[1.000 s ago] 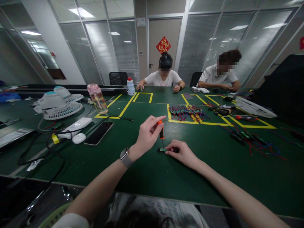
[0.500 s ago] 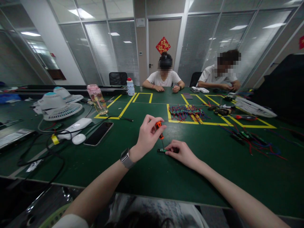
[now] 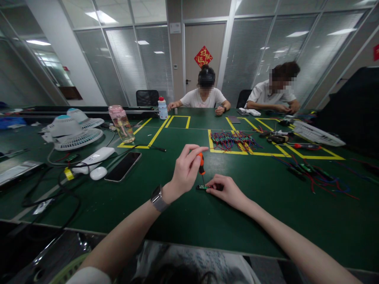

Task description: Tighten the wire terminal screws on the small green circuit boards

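Fingers of left hand (image 3: 185,171) pinch slim orange-handled screwdriver (image 3: 201,165) over small circuit board (image 3: 202,187).

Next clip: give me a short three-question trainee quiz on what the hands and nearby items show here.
1. True or false: the left hand grips the orange-handled screwdriver upright.
2. What does the right hand pin to the green table?
A. a phone
B. a small circuit board
C. a bottle
3. Fill in: the black phone lies on the person's ____ side.

Key:
1. True
2. B, the small circuit board
3. left
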Demonstrator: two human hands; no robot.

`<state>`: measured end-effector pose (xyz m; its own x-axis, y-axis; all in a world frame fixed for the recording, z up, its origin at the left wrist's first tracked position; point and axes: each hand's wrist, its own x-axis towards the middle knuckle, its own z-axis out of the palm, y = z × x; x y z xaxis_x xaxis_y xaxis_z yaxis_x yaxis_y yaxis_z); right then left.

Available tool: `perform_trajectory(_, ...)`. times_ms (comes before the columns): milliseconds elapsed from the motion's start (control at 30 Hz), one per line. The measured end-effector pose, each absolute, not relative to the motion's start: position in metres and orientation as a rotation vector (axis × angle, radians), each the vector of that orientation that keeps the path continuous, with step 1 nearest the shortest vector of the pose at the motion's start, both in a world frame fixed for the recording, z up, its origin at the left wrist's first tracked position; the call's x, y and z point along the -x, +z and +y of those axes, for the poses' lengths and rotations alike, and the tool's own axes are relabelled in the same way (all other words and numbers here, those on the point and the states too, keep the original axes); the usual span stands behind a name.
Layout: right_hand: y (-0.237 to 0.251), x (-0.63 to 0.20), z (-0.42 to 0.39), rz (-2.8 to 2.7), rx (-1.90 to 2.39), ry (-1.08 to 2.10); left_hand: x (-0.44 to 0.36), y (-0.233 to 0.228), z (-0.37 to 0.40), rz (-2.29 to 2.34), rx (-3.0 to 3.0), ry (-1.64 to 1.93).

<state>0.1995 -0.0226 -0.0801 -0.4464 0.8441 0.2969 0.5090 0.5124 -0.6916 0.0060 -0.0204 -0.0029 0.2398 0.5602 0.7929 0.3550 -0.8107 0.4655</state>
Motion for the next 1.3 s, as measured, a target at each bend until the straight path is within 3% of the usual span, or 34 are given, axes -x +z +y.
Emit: perform_trajectory(1300, -0.0787, -0.2000, -0.0229, -2.139, 1.106, 0.701, -0.0076, -0.0059, -0.0186, 0.921, -2.311, 1.653)
